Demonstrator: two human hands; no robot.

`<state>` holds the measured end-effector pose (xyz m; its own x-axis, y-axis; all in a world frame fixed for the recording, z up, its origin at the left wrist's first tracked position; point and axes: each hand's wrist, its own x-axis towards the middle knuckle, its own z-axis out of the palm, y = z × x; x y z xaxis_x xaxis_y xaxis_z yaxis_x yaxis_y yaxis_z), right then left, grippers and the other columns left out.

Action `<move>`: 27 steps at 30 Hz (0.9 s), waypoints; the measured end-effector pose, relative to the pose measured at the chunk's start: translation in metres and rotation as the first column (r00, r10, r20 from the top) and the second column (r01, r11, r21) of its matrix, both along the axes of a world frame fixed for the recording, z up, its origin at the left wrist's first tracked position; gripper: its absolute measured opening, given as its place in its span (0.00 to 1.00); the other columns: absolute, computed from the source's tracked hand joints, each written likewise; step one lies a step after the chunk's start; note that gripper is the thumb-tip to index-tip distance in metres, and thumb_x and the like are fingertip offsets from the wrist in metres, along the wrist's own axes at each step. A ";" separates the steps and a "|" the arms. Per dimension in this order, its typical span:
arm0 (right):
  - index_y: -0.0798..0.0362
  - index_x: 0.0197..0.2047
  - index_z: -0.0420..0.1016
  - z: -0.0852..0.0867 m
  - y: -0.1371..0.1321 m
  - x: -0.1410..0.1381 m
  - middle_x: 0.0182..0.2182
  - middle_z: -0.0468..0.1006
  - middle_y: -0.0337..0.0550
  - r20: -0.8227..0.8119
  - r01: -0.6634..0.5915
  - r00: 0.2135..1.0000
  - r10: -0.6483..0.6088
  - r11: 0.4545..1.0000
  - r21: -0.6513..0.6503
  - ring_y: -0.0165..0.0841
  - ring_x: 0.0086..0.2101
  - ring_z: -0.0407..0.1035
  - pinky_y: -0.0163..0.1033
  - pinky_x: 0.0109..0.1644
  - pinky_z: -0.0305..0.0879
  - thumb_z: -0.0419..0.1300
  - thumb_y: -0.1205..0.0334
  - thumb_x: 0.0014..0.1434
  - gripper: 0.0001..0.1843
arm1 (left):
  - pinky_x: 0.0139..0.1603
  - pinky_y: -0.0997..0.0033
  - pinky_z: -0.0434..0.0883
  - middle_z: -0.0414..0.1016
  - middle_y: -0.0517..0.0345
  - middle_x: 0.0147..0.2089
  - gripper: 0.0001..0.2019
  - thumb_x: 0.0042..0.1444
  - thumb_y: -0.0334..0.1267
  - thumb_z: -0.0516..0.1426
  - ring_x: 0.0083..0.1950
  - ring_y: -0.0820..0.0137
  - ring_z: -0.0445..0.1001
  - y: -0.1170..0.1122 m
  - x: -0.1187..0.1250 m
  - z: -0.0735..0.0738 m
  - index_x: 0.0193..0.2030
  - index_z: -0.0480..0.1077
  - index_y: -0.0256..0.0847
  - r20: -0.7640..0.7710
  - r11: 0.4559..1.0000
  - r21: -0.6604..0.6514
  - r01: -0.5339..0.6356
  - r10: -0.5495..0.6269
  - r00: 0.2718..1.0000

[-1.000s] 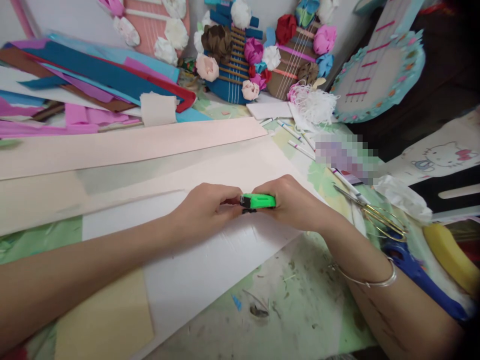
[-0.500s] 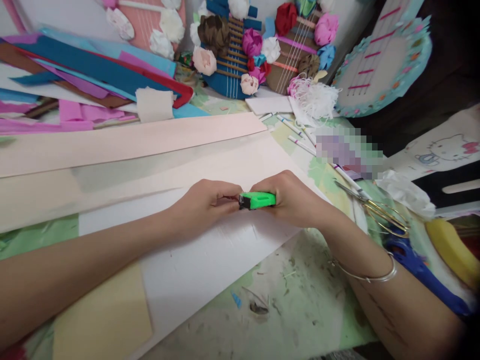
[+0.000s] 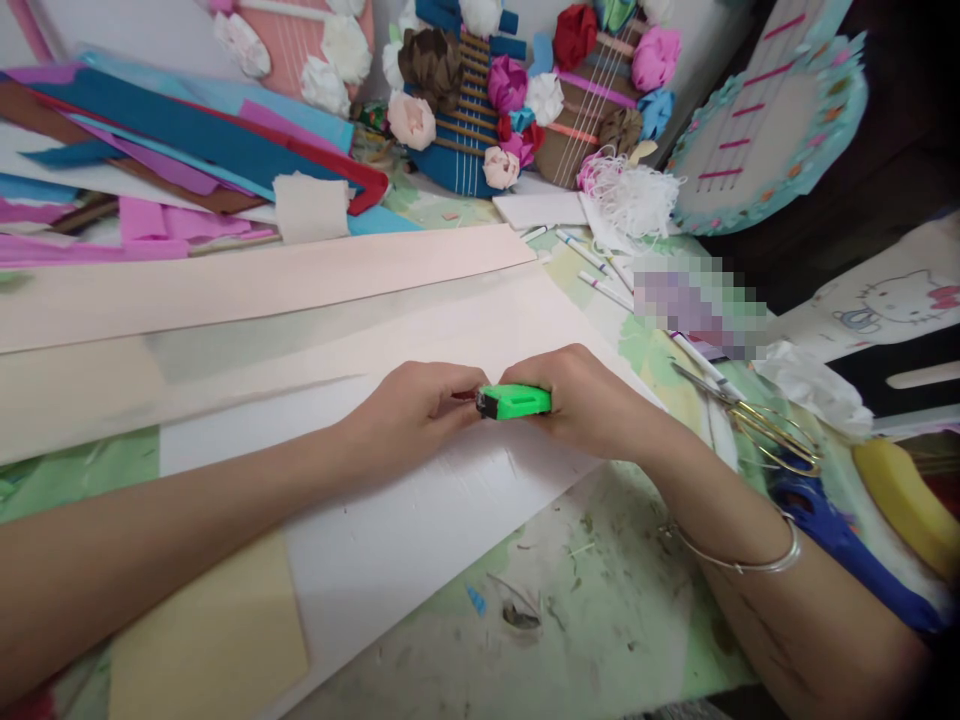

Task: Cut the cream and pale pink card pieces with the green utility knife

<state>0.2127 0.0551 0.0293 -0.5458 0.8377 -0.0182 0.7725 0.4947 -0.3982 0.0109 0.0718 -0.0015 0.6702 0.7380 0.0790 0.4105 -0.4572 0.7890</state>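
My right hand (image 3: pixel 589 405) is closed around a bright green plastic tool with a black end (image 3: pixel 523 401); its exact kind is not clear. Opposite it, my left hand (image 3: pixel 416 405) has thumb and fingers drawn together at the tool's black end. A small dark red bit shows between those fingers, too hidden to name. Both hands are over a white board (image 3: pixel 420 530) bearing a few fine marks. Under and behind them lies a large pale pink sheet (image 3: pixel 420 335), partly covering the board.
Gold-handled scissors (image 3: pixel 772 425), blue-handled scissors (image 3: pixel 847 550) and a yellow curved object (image 3: pixel 904 505) lie right. Markers (image 3: pixel 585 250) and white string (image 3: pixel 630 195) are farther back. Coloured paper (image 3: pixel 187 135) is piled left; flower-trimmed paper instruments (image 3: pixel 461 110) stand behind. A cream card (image 3: pixel 217 625) is near the front.
Almost nothing differs. Both hands keep their places with the green tool between them, and the whole view has shifted very slightly.
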 end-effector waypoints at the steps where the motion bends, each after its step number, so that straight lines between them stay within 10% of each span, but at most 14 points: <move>1: 0.54 0.23 0.67 0.000 0.000 0.000 0.17 0.61 0.32 0.003 -0.011 1.000 0.011 1.000 -0.005 0.25 0.22 0.53 0.34 0.27 0.43 0.53 0.76 0.43 0.08 | 0.26 0.77 0.57 0.66 0.65 0.25 0.08 0.54 0.32 0.50 0.26 0.77 0.61 0.000 0.001 0.000 0.30 0.70 0.38 -0.007 1.000 0.024 -0.004 0.004 1.000; 6: 0.54 0.30 0.75 0.000 -0.001 0.003 0.23 0.73 0.36 -0.056 -0.058 0.997 0.056 0.997 -0.042 0.27 0.26 0.62 0.33 0.30 0.50 0.58 0.72 0.48 0.06 | 0.31 0.78 0.63 0.74 0.64 0.31 0.07 0.55 0.31 0.53 0.31 0.76 0.68 0.000 0.000 -0.002 0.34 0.72 0.40 0.027 0.999 0.027 0.023 -0.023 0.999; 9: 0.55 0.31 0.76 0.001 -0.003 0.007 0.29 0.76 0.39 -0.077 -0.146 0.987 0.141 0.988 -0.051 0.28 0.29 0.66 0.33 0.33 0.55 0.57 0.75 0.50 0.09 | 0.34 0.76 0.66 0.74 0.60 0.33 0.06 0.56 0.30 0.54 0.35 0.73 0.71 -0.003 -0.005 -0.006 0.34 0.72 0.39 0.039 0.960 0.264 0.096 -0.110 0.993; 13: 0.54 0.35 0.78 0.010 -0.003 0.021 0.38 0.79 0.41 -0.133 -0.272 0.957 0.257 0.957 -0.105 0.30 0.34 0.71 0.34 0.38 0.62 0.56 0.79 0.48 0.15 | 0.39 0.67 0.70 0.76 0.52 0.36 0.09 0.61 0.27 0.52 0.39 0.68 0.72 -0.011 -0.014 -0.009 0.35 0.73 0.38 -0.112 0.709 0.655 0.262 -0.252 0.961; 19: 0.52 0.48 0.77 0.016 -0.001 0.037 0.48 0.79 0.44 -0.114 -0.150 0.981 0.155 0.988 0.044 0.37 0.46 0.73 0.40 0.50 0.68 0.54 0.81 0.45 0.28 | 0.50 0.54 0.73 0.78 0.41 0.47 0.13 0.64 0.25 0.47 0.51 0.56 0.75 -0.025 -0.019 -0.006 0.47 0.73 0.28 -0.274 0.435 0.824 0.363 -0.254 0.927; 27: 0.50 0.58 0.71 0.004 0.001 0.032 0.61 0.67 0.43 0.024 -0.318 0.947 0.322 0.943 -0.093 0.35 0.64 0.54 0.43 0.66 0.54 0.49 0.87 0.41 0.42 | 0.65 0.52 0.62 0.67 0.36 0.61 0.19 0.67 0.31 0.48 0.66 0.54 0.62 -0.029 -0.034 -0.014 0.61 0.63 0.25 -0.388 0.572 0.669 0.476 -0.277 0.879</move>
<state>0.2452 0.0565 0.0329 -0.7824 0.6133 -0.1088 0.5946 0.6834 -0.4236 -0.0233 0.0425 -0.0156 0.9430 0.1749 0.2833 0.1720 -0.9845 0.0353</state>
